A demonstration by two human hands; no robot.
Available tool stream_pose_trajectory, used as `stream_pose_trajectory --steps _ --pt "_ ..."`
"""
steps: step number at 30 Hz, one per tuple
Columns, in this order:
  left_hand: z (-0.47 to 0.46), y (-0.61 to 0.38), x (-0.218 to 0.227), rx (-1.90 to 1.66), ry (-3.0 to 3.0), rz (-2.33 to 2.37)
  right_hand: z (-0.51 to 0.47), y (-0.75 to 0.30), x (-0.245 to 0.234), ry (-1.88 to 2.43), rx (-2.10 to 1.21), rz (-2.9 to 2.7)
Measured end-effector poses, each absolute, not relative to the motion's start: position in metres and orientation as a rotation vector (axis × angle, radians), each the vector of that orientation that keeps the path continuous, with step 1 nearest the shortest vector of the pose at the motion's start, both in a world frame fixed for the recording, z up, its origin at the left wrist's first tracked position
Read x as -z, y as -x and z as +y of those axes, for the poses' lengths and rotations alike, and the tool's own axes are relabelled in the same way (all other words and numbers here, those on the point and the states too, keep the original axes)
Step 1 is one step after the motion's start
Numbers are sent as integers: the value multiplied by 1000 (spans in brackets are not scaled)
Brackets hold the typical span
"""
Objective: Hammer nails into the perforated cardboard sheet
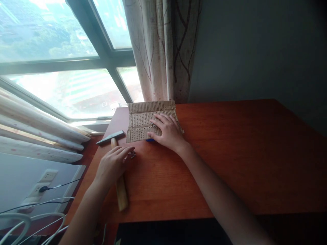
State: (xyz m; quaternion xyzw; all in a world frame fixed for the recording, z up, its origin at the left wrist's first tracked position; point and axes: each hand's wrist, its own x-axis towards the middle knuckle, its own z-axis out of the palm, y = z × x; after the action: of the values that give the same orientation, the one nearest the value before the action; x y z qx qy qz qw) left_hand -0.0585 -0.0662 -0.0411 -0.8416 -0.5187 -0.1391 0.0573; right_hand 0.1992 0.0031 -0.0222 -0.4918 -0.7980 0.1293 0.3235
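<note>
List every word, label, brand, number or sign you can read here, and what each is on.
None: no readable text in view.
Hammer: no marking can be made out.
Tan sheet with holes: no lettering shows; the right hand covers part of it.
Wall sockets: any marking is too small to read.

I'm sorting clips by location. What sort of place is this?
Probably a room in a home, though a small office is possible: a reddish-brown table stands near a large window with patterned curtains.
</note>
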Motion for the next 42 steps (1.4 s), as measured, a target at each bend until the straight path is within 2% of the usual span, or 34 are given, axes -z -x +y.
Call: stream_pose_trajectory --steps 7,15,20,28,31,36,38,42 --pt "-81 60 32 852 2495 -1585 3 -199 20 1297 -347 -2092" --pt "-76 20 -14 1244 2289 -1527 3 -199 22 1297 -331 -2083" --pt "-40 -9 -29 1070 2533 -1659 2 -199 20 1290 -341 -2098" --pt "4 -31 -15 957 2715 -1645 3 -198 20 1297 -334 -2101" --pt "6 -35 -13 1150 2644 -1667 3 -198 20 1297 -337 -2105" --pt "1 -28 -26 1763 2286 -1834 2 -199 20 1290 -350 -2097" --pt "-7 -18 -31 1795 2247 -1873 2 -199 20 1293 -346 -2091" --pt "-33 9 -26 1601 2230 -1941 3 -199 21 1292 -343 -2088"
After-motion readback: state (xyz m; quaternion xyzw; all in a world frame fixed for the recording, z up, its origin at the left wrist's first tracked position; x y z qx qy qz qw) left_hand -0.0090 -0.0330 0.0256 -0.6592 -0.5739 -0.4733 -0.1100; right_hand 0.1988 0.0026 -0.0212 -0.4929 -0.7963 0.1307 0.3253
